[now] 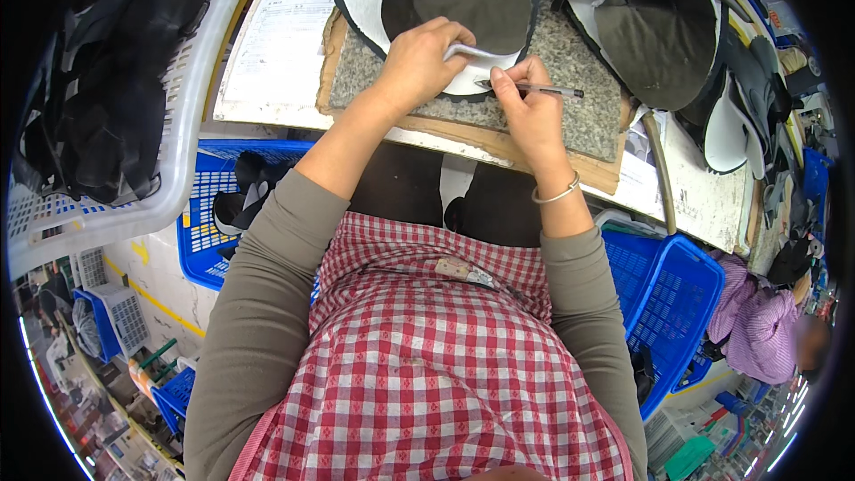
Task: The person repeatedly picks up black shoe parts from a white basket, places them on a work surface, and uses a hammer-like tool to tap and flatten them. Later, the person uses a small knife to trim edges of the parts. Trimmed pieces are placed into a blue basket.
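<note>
A black-and-white shoe upper lies on a grey speckled stone slab in front of me. My left hand is closed on its near edge, lifting a pale fold between thumb and fingers. A slim pen with a dark end is pinched in my right hand. Its tip points left, at the white lining of the upper's near edge; whether it touches cannot be made out. A bracelet circles my right wrist.
Another upper lies to the right, beside more pieces. Printed paper is on the table's left. A white crate of black pieces stands at far left. Blue baskets sit below the table. A co-worker in a purple top is at right.
</note>
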`<state>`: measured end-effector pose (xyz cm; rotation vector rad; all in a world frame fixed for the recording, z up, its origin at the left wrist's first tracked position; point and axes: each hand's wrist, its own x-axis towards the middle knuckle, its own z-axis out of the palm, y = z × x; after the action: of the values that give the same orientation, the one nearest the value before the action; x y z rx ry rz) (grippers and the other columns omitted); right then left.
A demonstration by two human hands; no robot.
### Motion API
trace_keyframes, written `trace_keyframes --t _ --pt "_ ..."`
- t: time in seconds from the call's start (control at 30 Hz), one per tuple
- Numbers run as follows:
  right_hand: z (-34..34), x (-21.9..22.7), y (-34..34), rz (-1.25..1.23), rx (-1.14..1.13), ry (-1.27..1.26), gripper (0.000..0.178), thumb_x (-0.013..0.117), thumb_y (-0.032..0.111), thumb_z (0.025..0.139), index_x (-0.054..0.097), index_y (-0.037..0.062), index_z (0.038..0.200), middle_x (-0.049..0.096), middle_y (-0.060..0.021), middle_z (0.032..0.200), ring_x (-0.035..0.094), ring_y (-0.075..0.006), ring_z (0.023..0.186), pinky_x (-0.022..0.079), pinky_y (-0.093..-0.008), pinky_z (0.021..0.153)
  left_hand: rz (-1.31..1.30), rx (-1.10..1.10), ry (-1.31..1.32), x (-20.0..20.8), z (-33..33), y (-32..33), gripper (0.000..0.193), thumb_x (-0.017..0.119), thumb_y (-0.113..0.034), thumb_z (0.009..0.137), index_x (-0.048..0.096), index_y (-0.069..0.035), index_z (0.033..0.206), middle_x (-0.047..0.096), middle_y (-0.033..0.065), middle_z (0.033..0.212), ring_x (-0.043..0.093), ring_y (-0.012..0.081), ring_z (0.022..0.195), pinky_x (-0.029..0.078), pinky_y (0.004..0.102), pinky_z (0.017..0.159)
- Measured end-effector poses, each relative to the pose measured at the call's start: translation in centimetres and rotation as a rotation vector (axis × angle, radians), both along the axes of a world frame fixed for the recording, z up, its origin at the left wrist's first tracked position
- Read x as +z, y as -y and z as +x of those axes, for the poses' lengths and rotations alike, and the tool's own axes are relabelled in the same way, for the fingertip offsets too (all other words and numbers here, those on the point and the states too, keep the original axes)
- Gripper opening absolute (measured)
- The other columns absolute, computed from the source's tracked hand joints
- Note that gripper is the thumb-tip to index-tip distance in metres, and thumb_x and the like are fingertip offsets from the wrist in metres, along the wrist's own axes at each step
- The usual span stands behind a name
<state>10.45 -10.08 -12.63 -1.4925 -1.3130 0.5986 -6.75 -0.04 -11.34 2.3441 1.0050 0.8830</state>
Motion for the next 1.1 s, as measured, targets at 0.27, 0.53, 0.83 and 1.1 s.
trace_keyframes --t 0.27,0.53,0.83,1.1 --pt "1.7 0.0 2.1 0.102 0.085 -0.555 0.020 0.068 0.016 0.101 0.051 0.0089 0.094 0.054 0.0054 0.074 0.047 -0.0024 0.066 0.040 -0.0219 0.059 0.686 0.274 0.179 9.1 0.2 -8.2 0.058 0.087 -0.035 0.080 0.065 -0.003 0.123 0.068 0.0145 0.104 0.063 0.0322 0.099 0.052 0.0413 0.089" --pt "2.4 -0.1 3.7 0.076 0.234 -0.468 0.017 0.067 0.017 0.102 0.056 0.0057 0.097 0.057 0.0041 0.078 0.049 -0.0029 0.070 0.041 -0.0220 0.063 0.172 0.418 -0.143 11.0 -2.7 -15.8 0.046 0.086 -0.033 0.072 0.078 -0.008 0.110 0.075 0.0238 0.100 0.073 0.0396 0.099 0.056 0.0461 0.090" --pt "3.0 6.5 4.8 0.401 0.302 -0.205 0.023 0.063 0.024 0.104 0.070 0.0023 0.105 0.072 -0.0090 0.094 0.067 -0.0186 0.085 0.052 -0.0306 0.076 0.738 0.503 0.050 20.9 4.4 -10.0 0.030 0.080 -0.037 0.081 0.076 -0.012 0.097 0.074 0.0132 0.084 0.073 0.0353 0.080 0.058 0.0464 0.072" --pt "2.5 5.6 -2.0 0.411 0.190 0.018 0.027 0.056 0.024 0.105 0.067 0.0022 0.117 0.074 -0.0122 0.111 0.058 -0.0350 0.128 0.043 -0.0438 0.111 -0.210 -0.315 -0.052 8.6 4.7 -20.1 0.051 0.073 -0.044 0.095 0.071 -0.008 0.130 0.073 0.0121 0.126 0.067 0.0240 0.119 0.049 0.0360 0.107"
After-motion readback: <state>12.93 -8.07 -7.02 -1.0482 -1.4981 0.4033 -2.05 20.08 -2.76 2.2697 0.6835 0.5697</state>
